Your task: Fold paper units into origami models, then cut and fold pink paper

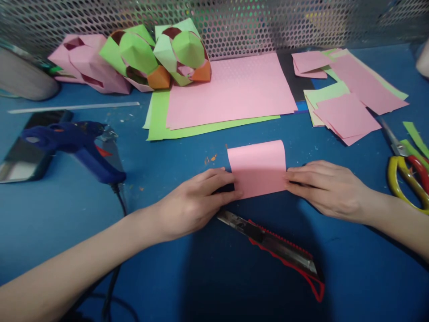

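Observation:
A small pink paper sheet (257,167) lies folded over on the blue table (167,161), its far edge a rounded fold. My left hand (194,201) pinches the sheet's near left corner with fingers pressed together. My right hand (326,188) presses its fingertips on the near right corner. A red utility knife (275,246) with its blade out lies just in front of my hands.
A blue glue gun (77,147) rests on a stand at left, its cord running toward me. Large pink and green sheets (228,89) lie behind, with folded paper shapes (150,56) against a perforated metal wall. Cut paper squares (345,98) and scissors (409,170) sit at right.

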Tool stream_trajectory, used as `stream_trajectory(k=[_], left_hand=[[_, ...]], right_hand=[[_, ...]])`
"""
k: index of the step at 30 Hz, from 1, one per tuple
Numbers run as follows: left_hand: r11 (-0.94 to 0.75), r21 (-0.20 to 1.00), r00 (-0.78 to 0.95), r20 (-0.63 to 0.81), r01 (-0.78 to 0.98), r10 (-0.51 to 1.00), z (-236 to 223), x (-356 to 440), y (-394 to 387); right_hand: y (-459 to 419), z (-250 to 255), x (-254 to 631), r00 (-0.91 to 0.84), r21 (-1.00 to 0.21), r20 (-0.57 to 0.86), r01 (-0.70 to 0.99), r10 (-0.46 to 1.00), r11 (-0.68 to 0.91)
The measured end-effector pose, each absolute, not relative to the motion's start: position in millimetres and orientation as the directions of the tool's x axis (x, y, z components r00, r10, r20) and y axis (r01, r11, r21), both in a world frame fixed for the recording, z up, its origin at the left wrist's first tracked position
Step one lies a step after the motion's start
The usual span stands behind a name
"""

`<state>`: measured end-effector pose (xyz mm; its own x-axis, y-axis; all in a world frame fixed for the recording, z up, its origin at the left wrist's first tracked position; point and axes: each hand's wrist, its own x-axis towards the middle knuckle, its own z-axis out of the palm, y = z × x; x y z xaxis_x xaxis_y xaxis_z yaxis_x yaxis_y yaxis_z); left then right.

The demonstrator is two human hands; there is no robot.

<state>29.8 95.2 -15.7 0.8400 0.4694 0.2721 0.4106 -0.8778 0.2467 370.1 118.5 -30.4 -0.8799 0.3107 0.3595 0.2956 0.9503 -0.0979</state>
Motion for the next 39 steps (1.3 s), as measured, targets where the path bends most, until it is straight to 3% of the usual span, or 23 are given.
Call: stream_trajectory(k=[6,11,15,23,28,32,36,39], left_hand=[[-0.895,0.190,0.859,0.259,0.403,0.442,-15.7,29.6,96.0],[-0.920,0.102,0.871,0.297,0.378,0.391,-14.7,35.6,93.3],[-0.937,0.122,0.895,0.276,0.328,0.349,-14.9,39.9,89.7],[-0.935,0.117,0.880,0.314,0.336,0.356,-5.7,53.2,92.9],[-0.901,-0.037,0.877,0.251,0.431,0.409,0.5,78.3,98.6],[-0.825,-0.196,0.833,0.304,0.529,0.462,-3.1,94.8,97.9],[-0.802,-0.239,0.829,0.291,0.547,0.478,-7.8,97.7,95.5],[-0.798,-0.251,0.830,0.273,0.549,0.485,-8.7,97.4,95.4]], right_hand=[[118.6,-27.6,368.8,-0.887,-0.088,0.353,0.287,0.299,0.954],[114.8,-20.7,362.8,-0.924,-0.002,0.305,0.241,0.230,0.971],[113.2,-17.6,355.7,-0.926,0.043,0.339,0.192,0.166,0.981],[108.4,-8.1,342.4,-0.901,-0.028,0.278,0.338,0.332,0.941],[108.1,-5.2,320.3,-0.834,0.099,0.366,0.475,0.412,0.874],[111.8,-14.5,302.7,-0.790,0.250,0.493,0.531,0.366,0.810],[112.7,-24.6,294.8,-0.767,0.349,0.548,0.571,0.333,0.743],[113.0,-27.8,295.9,-0.773,0.320,0.499,0.584,0.391,0.746]])
